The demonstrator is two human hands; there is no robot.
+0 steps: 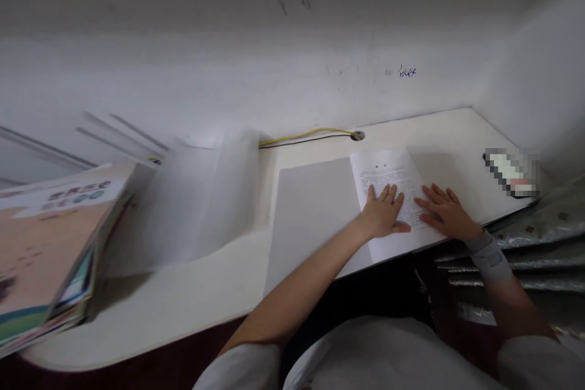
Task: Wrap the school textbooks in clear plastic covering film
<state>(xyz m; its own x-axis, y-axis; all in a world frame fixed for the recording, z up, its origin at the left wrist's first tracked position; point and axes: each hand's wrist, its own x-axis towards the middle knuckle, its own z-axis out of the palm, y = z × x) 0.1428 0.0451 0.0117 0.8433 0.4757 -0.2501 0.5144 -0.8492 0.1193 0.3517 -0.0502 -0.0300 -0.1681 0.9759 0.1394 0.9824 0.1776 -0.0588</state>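
- White desk (pixel 192 298) runs along a white wall, edge curving at near left; everything below sits on it.
- Book stack (pixel 50 244) at far left, w/ tan top cover and coloured lettering, blurred; well apart from both hands.
- Pale sheets (pixel 196 201) just right of the stack, badly blurred, can't tell what they are.
- Grey sheet (pixel 315 213) lies flat mid-desk, its right edge tucked under or against the printed page; its near corner overhangs the desk edge.
- Printed page (pixel 388 173): white paper, small heading at top centre, dense lines of fine black text, too small to read. Lies flat at right part of desk, slightly turned, near end reaching the desk's front edge. Both hands rest on it.
- Left hand (pixel 384 213): flat, palm down, fingers spread a bit, pressing the page's middle; grips nothing.
- Right hand (pixel 445 213): also flat, palm down, fingers spread and pointing left, on the page's right edge, partly on bare desk; grips nothing. Grey wrist wrap (pixel 491 256) behind it.
- Hands close together, not touching.
- Pixelated object (pixel 512 172) at far right desk edge, near the right hand but apart.
- Yellow cable (pixel 306 134) runs along the wall into a round desk grommet (pixel 358 135) just beyond the page's top.
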